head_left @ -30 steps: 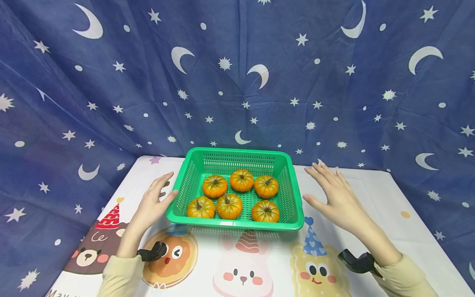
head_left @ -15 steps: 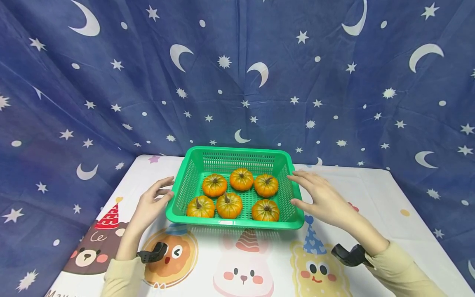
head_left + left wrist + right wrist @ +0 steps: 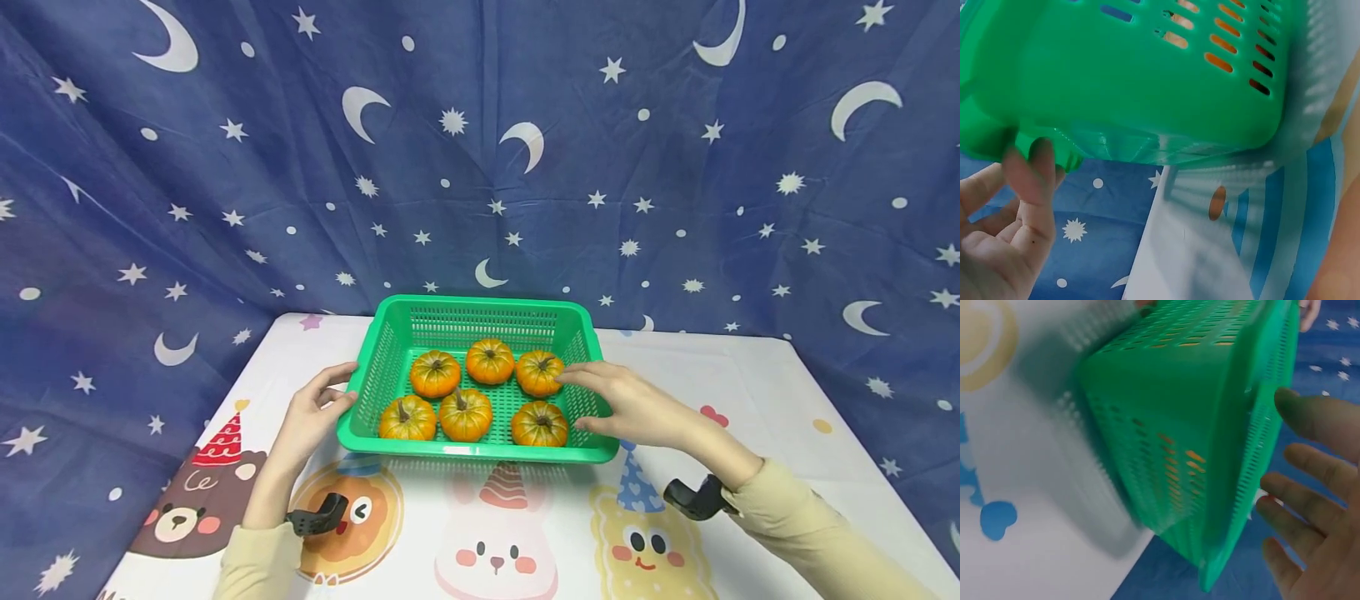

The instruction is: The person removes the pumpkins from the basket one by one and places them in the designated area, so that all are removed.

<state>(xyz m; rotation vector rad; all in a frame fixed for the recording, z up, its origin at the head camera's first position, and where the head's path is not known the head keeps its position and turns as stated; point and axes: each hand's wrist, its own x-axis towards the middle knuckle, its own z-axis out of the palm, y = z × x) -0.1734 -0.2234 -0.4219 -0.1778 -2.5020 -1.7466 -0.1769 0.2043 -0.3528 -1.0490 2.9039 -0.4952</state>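
Head view: right hand [image 3: 637,407] now farther over the green basket [image 3: 532,452].

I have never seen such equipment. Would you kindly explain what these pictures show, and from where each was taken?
There is no robot here: a person works with bare hands. The wide picture comes from a camera on the head, looking forward and down. The other two come from cameras worn on the wrists; the black devices seen there are probably these.

On a white printed tablecloth stands a green basket with six small orange pumpkins inside. A blue backdrop with moons and stars hangs behind.

The left hand has its fingertips at the basket's left rim; whether it pinches the rim, I cannot tell. The right hand is over the basket's right side, holding nothing.
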